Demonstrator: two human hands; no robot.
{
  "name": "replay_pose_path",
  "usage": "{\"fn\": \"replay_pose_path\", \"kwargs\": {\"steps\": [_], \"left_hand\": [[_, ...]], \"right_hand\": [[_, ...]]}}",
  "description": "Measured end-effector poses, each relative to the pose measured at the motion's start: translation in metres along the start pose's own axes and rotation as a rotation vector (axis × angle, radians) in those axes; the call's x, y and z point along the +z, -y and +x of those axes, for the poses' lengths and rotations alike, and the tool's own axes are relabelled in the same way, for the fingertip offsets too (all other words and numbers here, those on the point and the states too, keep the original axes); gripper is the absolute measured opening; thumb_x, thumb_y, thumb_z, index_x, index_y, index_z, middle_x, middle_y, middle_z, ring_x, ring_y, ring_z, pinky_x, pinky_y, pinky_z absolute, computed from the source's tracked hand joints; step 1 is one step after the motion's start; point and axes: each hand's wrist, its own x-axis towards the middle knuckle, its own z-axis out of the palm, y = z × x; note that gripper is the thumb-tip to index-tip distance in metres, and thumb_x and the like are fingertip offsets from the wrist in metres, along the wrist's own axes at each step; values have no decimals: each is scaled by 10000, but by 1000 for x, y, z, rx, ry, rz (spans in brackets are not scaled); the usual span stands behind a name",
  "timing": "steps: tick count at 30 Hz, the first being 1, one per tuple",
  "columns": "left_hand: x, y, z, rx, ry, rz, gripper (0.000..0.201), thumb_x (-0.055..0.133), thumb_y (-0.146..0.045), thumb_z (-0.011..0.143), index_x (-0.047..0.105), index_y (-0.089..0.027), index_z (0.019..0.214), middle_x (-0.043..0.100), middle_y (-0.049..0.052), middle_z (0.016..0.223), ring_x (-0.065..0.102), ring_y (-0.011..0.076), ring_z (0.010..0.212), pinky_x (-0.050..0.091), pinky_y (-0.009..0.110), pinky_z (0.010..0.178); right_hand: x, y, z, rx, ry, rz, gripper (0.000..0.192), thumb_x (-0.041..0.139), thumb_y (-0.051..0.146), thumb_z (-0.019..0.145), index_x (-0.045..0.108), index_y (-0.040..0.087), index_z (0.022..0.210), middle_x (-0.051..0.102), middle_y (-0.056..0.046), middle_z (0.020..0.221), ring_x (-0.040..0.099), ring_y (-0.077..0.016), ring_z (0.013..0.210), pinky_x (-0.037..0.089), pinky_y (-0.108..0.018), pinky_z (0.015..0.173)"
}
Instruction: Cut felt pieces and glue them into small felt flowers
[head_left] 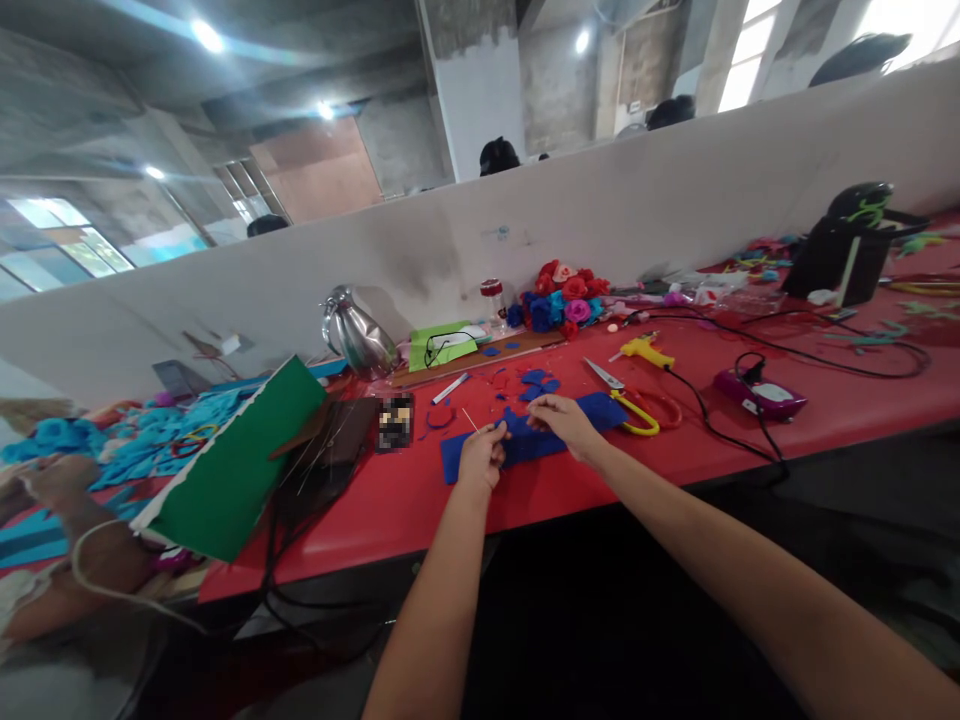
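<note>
I see the red table (420, 500) spreading under both hands, with the blue felt sheet (525, 440) lying flat directly beneath my fingers. My right hand (564, 420) rests fingers-down on the felt's upper edge, curled and pressing it. My left hand (480, 455) pinches closed on a thin wire (470, 420) that pokes up and away from its fingertips. The yellow-handled scissors (626, 400) lie just beyond my right fingers, small blue scraps (536, 380) ahead
</note>
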Motion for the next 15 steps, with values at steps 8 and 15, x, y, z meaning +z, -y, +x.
{"fn": "replay_pose_path", "kwargs": {"steps": [8, 15], "left_hand": [[-1, 12, -4, 42, 13, -43, 343, 791, -305, 535, 501, -141, 614, 571, -21, 528, 287, -5, 340, 175, 179, 378], [3, 21, -7, 131, 0, -14, 387, 798, -387, 511, 503, -145, 574, 485, -59, 475, 282, -1, 346, 136, 198, 390]], "right_hand": [[-8, -18, -11, -274, -167, -376, 207, 449, 97, 671, 618, 206, 620, 668, -44, 698, 612, -206, 747, 471, -336, 773], [9, -26, -11, -281, 101, -63, 235, 560, 301, 747, 631, 189, 941, 648, -6, 750, 588, -137, 633, 475, -265, 615]]}}
